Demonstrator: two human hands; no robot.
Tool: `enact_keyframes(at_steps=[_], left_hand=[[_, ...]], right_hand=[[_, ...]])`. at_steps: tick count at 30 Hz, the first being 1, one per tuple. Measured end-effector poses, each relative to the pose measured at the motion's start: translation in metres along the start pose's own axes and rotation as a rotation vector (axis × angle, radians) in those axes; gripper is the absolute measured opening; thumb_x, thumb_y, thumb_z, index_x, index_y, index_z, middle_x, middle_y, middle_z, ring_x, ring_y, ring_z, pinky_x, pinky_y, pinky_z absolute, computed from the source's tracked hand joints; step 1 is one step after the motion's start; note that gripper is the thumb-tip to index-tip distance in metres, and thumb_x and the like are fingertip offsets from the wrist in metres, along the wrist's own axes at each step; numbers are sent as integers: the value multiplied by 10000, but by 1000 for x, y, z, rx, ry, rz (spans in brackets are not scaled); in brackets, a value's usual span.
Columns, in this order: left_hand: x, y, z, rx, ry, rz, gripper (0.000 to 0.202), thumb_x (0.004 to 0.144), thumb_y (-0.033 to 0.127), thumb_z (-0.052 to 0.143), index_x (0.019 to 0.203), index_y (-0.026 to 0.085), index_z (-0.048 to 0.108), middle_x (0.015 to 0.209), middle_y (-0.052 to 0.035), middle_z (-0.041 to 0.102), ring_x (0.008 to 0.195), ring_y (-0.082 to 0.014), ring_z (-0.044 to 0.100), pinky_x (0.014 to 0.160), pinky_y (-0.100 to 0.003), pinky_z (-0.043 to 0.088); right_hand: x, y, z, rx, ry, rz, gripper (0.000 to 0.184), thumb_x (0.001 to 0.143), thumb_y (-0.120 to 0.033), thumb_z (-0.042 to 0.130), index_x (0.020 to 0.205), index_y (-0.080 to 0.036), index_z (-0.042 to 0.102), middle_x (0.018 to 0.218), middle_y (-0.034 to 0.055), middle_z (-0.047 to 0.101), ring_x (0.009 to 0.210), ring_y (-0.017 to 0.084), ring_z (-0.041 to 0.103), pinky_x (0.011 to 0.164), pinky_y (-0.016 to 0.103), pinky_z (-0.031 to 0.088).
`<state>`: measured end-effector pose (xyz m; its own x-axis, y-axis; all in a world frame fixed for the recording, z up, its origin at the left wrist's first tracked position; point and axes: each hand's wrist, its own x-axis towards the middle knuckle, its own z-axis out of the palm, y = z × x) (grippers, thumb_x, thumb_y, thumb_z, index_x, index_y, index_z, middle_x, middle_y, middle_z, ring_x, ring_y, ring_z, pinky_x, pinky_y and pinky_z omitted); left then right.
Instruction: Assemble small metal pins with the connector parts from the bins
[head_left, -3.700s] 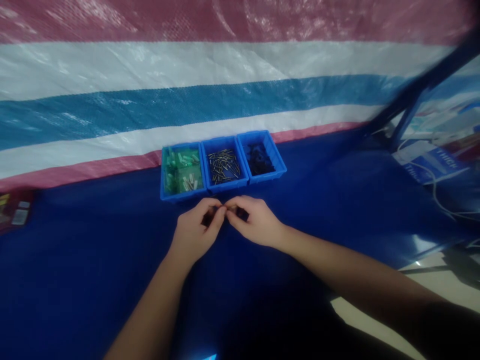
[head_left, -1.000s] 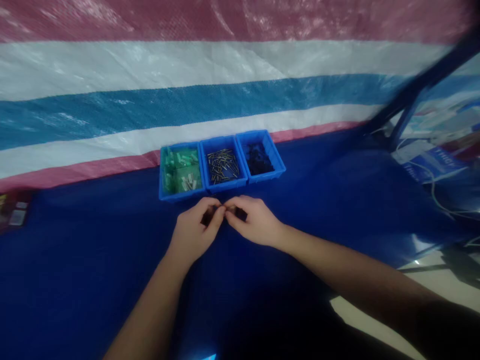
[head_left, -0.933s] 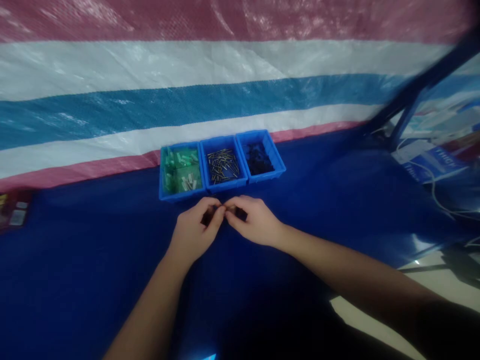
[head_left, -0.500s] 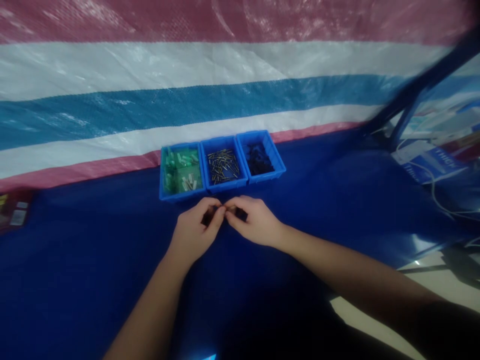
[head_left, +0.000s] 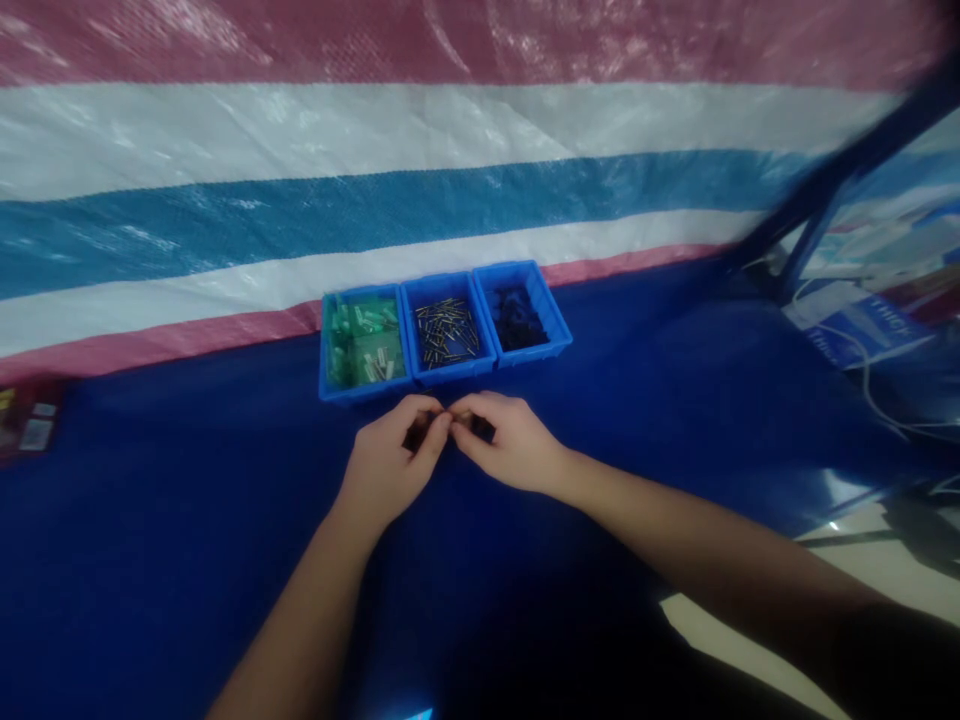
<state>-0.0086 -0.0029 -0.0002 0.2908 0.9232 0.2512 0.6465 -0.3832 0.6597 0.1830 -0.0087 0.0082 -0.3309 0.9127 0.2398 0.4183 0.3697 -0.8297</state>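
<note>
My left hand [head_left: 397, 447] and my right hand [head_left: 512, 440] meet fingertip to fingertip in front of the bins, thumbs and forefingers pinched. Whatever they grip between the tips is too small and dark to make out. Just beyond stand three blue bins side by side. The left bin [head_left: 363, 394] holds green bags and some small pale pieces. In the middle bin [head_left: 454, 374] lie several thin, brass-and-dark metal pins [head_left: 447, 328]. Dark pieces [head_left: 517, 318], their kind unclear, fill part of the right bin [head_left: 555, 326].
The bins rest on a dark blue table surface [head_left: 187, 520]. Behind it hangs a striped plastic sheet [head_left: 450, 120]. A red box [head_left: 34, 420] lies at the far left. To the right are a dark metal frame [head_left: 832, 180], a blue-and-white package [head_left: 870, 325] and a loose cable [head_left: 868, 390].
</note>
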Motion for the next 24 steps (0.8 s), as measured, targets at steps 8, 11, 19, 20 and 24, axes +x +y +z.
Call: enact_keyframes(at_steps=[8, 11, 19, 20, 24], left_hand=[[1, 2, 0, -8, 18, 2, 96, 930, 299, 606, 954, 218, 652, 706, 55, 615, 594, -72, 575, 574, -179, 443], [1, 2, 0, -11, 7, 6, 92, 931, 295, 606, 965, 221, 650, 718, 56, 622, 607, -72, 582, 590, -178, 452], [1, 3, -1, -10, 3, -10, 113, 934, 306, 596, 965, 213, 652, 714, 49, 626, 601, -83, 586, 601, -199, 459], [1, 3, -1, -11, 6, -11, 113, 934, 304, 594, 964, 212, 651, 717, 47, 626, 602, -84, 584, 600, -199, 457], [1, 2, -1, -7, -3, -5, 126, 931, 317, 598, 966, 210, 655, 705, 44, 621, 587, -88, 570, 577, -199, 448]], right_hand=[[0, 1, 0, -6, 3, 1, 78, 889, -134, 615, 909, -187, 668, 809, 3, 692, 775, 146, 627, 741, 272, 483], [0, 1, 0, -2, -2, 0, 76, 888, -132, 614, 906, -186, 665, 810, 3, 692, 775, 145, 625, 742, 273, 482], [0, 0, 0, 8, -1, 3, 74, 886, -133, 615, 907, -182, 666, 809, 6, 686, 769, 145, 628, 736, 276, 487], [0, 0, 0, 7, -4, 3, 76, 886, -133, 616, 911, -184, 666, 815, 7, 689, 775, 147, 631, 740, 278, 488], [0, 0, -1, 0, -8, 8, 79, 888, -135, 613, 903, -195, 662, 814, 4, 690, 780, 150, 630, 744, 283, 492]])
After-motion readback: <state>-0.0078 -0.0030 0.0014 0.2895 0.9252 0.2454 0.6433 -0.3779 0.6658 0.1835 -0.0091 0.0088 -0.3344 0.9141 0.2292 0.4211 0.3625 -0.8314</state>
